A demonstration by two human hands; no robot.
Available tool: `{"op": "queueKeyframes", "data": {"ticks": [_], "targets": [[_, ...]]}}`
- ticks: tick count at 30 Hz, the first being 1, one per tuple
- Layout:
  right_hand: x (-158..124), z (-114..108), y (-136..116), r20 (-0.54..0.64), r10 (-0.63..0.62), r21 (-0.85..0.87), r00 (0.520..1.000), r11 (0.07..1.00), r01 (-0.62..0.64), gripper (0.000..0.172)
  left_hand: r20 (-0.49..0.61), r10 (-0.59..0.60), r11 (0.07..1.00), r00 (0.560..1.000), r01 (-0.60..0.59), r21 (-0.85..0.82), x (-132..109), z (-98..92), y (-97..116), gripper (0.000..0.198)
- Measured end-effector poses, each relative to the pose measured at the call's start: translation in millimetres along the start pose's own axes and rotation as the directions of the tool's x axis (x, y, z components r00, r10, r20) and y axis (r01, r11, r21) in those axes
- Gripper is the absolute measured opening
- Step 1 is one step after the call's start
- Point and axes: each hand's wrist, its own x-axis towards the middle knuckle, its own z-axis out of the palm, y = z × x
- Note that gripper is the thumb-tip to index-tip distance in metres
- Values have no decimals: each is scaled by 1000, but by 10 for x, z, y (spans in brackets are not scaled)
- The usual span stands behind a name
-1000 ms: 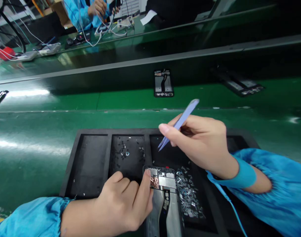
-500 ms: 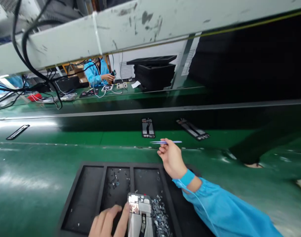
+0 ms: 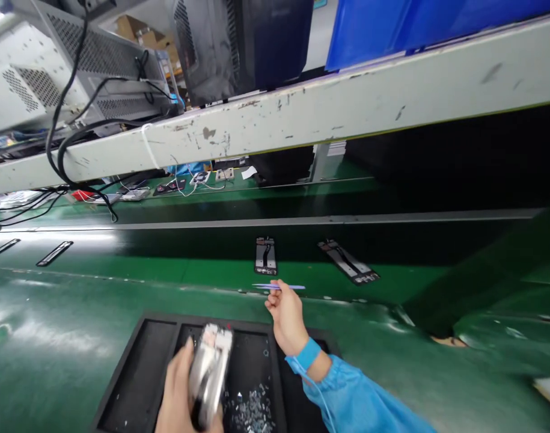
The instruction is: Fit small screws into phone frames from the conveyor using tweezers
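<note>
My left hand (image 3: 180, 394) grips an opened phone (image 3: 210, 367) by its sides, tilted above a black compartment tray (image 3: 164, 355). The phone's inner parts face up and are blurred. My right hand (image 3: 287, 316), in a blue sleeve and wrist strap, pinches a pair of lilac tweezers (image 3: 297, 287), held level with the tips to the left. It is past the tray's far right edge, near a phone screen assembly (image 3: 266, 255). Many tiny pieces (image 3: 254, 412) lie in the tray's right compartment.
Another screen assembly (image 3: 349, 262) lies further right on the green surface, and a narrow one (image 3: 55, 254) lies far left. A scuffed pale beam (image 3: 265, 123) crosses above, with black cables (image 3: 53, 138) hanging from it. Phones and cables rest on the bench behind.
My left hand has lifted and tilted the phone, shifting it left over the tray. My right hand with the tweezers sits a little lower and further left in view. The camera has tipped upward.
</note>
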Motion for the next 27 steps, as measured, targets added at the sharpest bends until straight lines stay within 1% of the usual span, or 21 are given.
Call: {"op": "queueKeyframes", "data": {"ticks": [1,2,4,6,7,9,11,12,14,16,19,20,21,23,25,27], "targets": [[-7,4,0,-2,2,8,1000,1000,-2,22,30,-129,988,991,131,-79,275,42,-32,100],[-16,9,-1,-3,3,16,1000,1000,-3,21,67,-236,965,969,242,-103,581,112,-76,96],[-32,20,-5,-7,4,30,1000,1000,-4,19,90,-272,956,958,279,-88,1215,326,-193,92],[-42,27,-9,-11,4,40,1000,999,-4,18,108,-306,948,946,313,-57,1766,593,-322,92],[-43,27,-10,-13,3,42,1000,999,-3,18,115,-330,941,937,336,-38,1981,725,-381,89],[-35,21,-5,-13,-5,39,1000,999,5,21,128,-381,924,916,383,9,2280,948,-464,75],[-18,13,6,-15,-24,25,1000,999,24,28,138,-419,908,898,414,59,2444,1103,-490,62],[-11,11,13,-19,-40,15,999,999,40,32,143,-427,904,893,419,84,2498,1162,-477,59],[-7,17,21,-36,-90,-8,995,996,90,37,147,-423,904,894,407,131,2582,1275,-388,60],[-32,38,14,-53,-165,-36,985,986,163,41,147,-401,911,904,378,165,2652,1422,-195,66],[-137,77,-27,-46,-308,-107,950,947,302,42,184,-339,936,922,312,161,2704,1734,266,83],[-184,84,-42,-30,-358,-138,933,926,351,41,206,-320,945,925,294,147,2704,1849,439,87],[-232,85,-54,-7,-407,-168,913,901,400,38,220,-312,948,924,289,132,2701,1960,604,87],[-319,73,-62,62,-501,-217,863,837,501,33,224,-326,945,918,310,105,2706,2143,881,77],[-376,48,-47,143,-583,-238,800,764,600,30,209,-364,931,908,357,71,2753,2241,1055,63],[-396,23,-24,208,-647,-239,734,694,679,28,205,-400,914,893,405,19,2838,2219,1117,54]]}}
